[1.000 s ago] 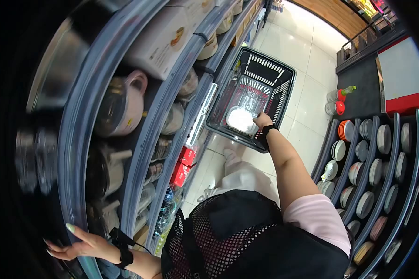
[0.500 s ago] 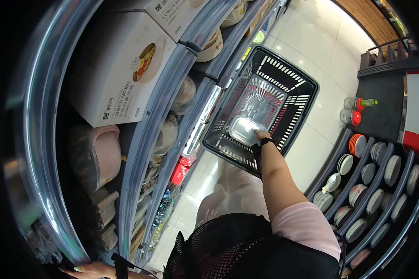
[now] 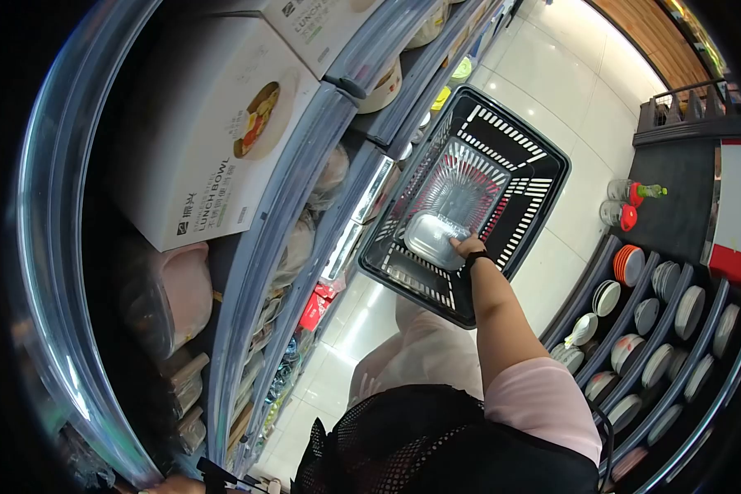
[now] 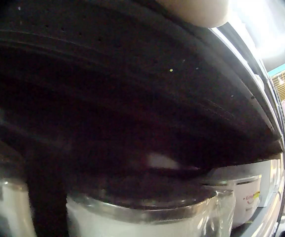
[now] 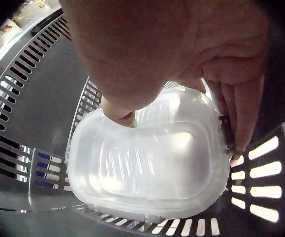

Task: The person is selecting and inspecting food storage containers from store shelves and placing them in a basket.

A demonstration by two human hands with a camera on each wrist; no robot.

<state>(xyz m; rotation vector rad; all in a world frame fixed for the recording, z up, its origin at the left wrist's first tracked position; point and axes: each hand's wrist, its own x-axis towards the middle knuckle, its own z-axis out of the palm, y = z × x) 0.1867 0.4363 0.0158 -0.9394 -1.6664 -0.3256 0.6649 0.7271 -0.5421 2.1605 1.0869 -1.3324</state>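
Note:
Inside the black shopping basket (image 3: 543,165), my right hand (image 3: 467,245) grips a clear plastic food container (image 3: 426,235) with a translucent lid. The thumb lies across the lid (image 5: 147,163) and the fingers wrap its side edge in the right wrist view. Under it in the basket is a larger clear ribbed plastic container (image 3: 469,177). My left hand (image 3: 173,484) is at the lower left edge of the head view, beside the curved shelf edge (image 3: 82,362). Most of its fingers are out of sight; a blurred bit of skin shows atop the left wrist view.
White lunch bowl boxes (image 3: 214,140) and a pink lidded pot (image 3: 185,292) fill the left shelf. White pots (image 4: 142,219) sit below a dark shelf board (image 4: 108,59) in the left wrist view. Dish racks (image 3: 646,321) line the right, beyond the tiled floor (image 3: 589,272).
My left hand has moved from spread fingers beside the shelf to the shelf edge at the view's bottom. The head view has shifted toward the boxes; the right hand stays on the container.

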